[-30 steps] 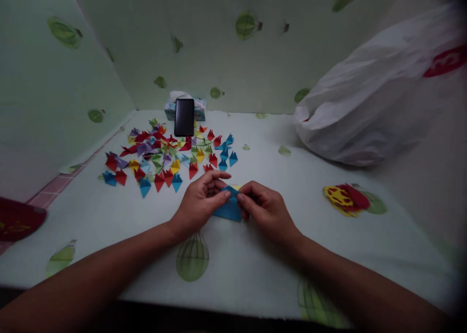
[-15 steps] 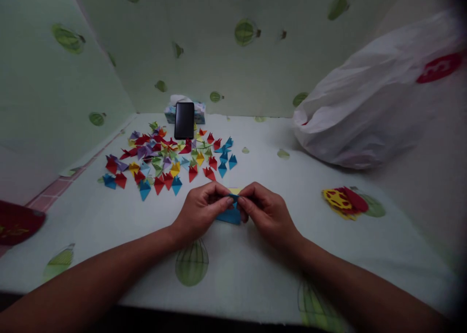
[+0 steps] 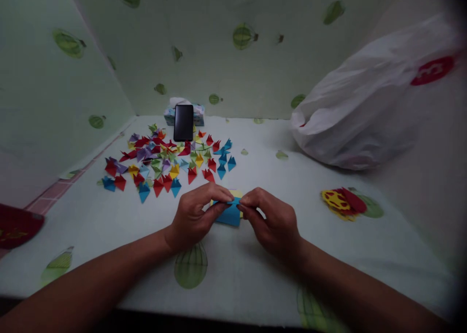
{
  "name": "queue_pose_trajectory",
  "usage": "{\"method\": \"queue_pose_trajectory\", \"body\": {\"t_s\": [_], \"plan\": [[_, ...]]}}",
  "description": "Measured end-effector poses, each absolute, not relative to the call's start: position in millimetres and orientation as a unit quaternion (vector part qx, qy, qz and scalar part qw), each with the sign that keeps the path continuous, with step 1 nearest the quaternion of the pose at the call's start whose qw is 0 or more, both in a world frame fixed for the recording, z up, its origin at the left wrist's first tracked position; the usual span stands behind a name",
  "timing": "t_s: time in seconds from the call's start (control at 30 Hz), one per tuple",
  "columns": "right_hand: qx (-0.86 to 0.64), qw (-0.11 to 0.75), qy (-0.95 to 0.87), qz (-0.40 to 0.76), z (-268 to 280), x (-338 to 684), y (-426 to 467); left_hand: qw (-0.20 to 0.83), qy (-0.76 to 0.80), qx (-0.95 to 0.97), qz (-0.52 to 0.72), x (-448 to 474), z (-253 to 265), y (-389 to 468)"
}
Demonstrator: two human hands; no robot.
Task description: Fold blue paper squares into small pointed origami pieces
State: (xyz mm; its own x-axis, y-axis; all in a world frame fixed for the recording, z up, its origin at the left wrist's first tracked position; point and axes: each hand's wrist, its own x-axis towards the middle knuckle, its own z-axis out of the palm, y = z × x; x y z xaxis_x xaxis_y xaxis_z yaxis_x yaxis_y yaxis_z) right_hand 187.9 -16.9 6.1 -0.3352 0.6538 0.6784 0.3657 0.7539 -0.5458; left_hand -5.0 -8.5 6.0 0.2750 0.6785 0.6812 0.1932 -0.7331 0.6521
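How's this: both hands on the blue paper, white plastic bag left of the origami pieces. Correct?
Not quite: in the head view, the white plastic bag is right of the origami pieces. Left hand and right hand are indeed on the blue paper.

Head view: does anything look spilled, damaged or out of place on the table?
Nothing stands out: I see no spill or damage. The folded paper pieces lie loosely scattered, the phone stands propped before the tissue box, and the left hand and right hand both pinch the blue paper.
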Motion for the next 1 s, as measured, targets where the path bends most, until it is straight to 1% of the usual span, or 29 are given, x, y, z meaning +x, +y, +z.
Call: {"method": "queue_pose_trajectory", "body": {"t_s": [0.1,0.23,0.47,0.63,0.73,0.8,0.87,1.0], "plan": [[-0.311,0.472,-0.812,0.145,6,188,-16,0.216,0.283,0.766,0.535,-5,6,-8],[-0.314,0.474,-0.807,0.157,7,189,-15,0.23,0.294,0.758,0.536,-5,5,-8],[-0.369,0.484,-0.77,0.193,6,188,-11,0.311,0.342,0.709,0.532,-5,4,-8],[-0.385,0.472,-0.755,0.241,2,187,-9,0.354,0.374,0.686,0.515,-3,3,-9],[-0.387,0.441,-0.767,0.26,5,188,-10,0.434,0.394,0.638,0.498,-1,4,-10],[-0.394,0.426,-0.757,0.299,8,188,-10,0.504,0.406,0.589,0.484,1,5,-10],[-0.406,0.425,-0.723,0.362,8,188,-9,0.555,0.418,0.542,0.472,2,5,-9],[-0.403,0.449,-0.626,0.493,3,185,-4,0.594,0.446,0.477,0.469,3,3,-7]]}}
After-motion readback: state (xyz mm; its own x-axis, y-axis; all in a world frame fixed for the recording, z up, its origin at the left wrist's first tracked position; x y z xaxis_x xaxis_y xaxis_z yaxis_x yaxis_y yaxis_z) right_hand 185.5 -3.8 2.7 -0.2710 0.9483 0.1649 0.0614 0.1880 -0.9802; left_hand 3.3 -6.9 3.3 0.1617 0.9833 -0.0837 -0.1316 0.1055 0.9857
